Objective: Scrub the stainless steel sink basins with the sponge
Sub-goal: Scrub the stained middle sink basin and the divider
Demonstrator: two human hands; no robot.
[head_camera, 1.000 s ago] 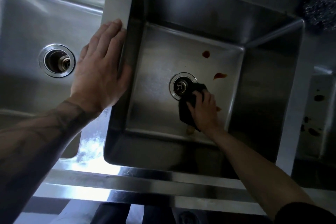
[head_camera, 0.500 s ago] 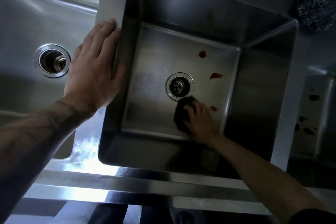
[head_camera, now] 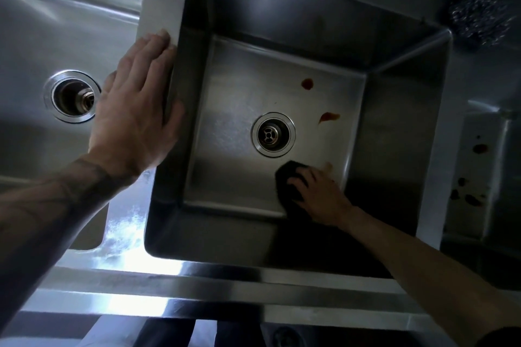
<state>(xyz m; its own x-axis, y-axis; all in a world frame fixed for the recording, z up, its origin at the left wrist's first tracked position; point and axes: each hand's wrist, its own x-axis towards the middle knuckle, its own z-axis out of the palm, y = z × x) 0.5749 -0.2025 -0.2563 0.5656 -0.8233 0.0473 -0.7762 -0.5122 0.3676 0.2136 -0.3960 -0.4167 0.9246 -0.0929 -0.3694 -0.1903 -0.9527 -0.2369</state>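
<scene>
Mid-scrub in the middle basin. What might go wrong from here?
1. The sponge under the right hand sits at the near right corner; the two red stains farther back may get skipped.
2. The left hand leans flat on the divider; it might slip on smooth steel.
3. Spots in the right basin may be overlooked.

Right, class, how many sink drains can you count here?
2. The left drain is in the left basin; the middle drain is in the middle basin. The right basin may hide another.

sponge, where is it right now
In the head view, the sponge is on the floor of the middle basin, just below and right of its drain, gripped by the right hand.
</scene>
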